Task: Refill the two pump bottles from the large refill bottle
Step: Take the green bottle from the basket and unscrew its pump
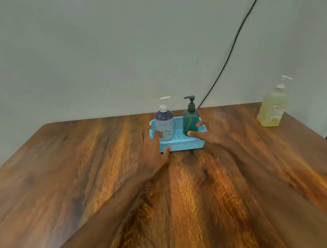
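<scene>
Head view: a brown wood-grain table (84, 181) meets a plain pale wall (91, 50), down which a black cable (236, 37) runs. Near the far edge a blue basket (180, 145) holds the purple pump bottle (165, 126) and the green pump bottle (190, 121), both upright. The large refill bottle (273, 107) stands well apart, far right. The right hand (211, 134) pinches the green pump bottle. The left hand (153, 147) is blurred and its grip is indeterminate.
</scene>
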### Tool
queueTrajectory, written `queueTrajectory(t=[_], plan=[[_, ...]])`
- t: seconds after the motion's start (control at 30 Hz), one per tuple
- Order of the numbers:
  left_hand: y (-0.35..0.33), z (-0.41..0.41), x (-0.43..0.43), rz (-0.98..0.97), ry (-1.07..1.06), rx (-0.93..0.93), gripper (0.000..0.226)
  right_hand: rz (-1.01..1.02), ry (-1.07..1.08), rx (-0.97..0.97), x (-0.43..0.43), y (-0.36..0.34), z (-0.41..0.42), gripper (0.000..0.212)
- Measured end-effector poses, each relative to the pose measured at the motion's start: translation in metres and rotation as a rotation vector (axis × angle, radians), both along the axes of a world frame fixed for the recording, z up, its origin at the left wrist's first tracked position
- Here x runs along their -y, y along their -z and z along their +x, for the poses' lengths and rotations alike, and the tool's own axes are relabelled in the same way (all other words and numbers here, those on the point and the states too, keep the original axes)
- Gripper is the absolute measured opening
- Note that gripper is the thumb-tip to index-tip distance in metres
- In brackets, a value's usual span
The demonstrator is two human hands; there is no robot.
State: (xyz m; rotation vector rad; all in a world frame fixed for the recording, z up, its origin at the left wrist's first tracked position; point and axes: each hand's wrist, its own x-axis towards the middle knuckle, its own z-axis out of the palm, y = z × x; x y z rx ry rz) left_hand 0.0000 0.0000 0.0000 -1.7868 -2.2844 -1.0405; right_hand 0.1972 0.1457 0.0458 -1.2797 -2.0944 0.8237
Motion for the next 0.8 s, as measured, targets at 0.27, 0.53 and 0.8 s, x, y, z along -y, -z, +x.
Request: queueTrajectory(t=[0.27, 0.53, 0.8], plan=[[-0.006, -0.014, 0.006, -0.053, -0.078, 0.146, 0.04, 0.05, -0.027, 0.12, 0.019, 0.025, 0.008, 0.034], [-0.011, 0.001, 0.056, -0.009, -0.006, 0.152, 0.04, 0.057, -0.021, 0.073, 0.061, 0.027, 0.034, 0.026], [-0.009, 0.027, 0.13, 0.009, 0.019, 0.223, 0.033, 0.05, -0.036, 0.122, 0.129, 0.032, 0.064, 0.023]])
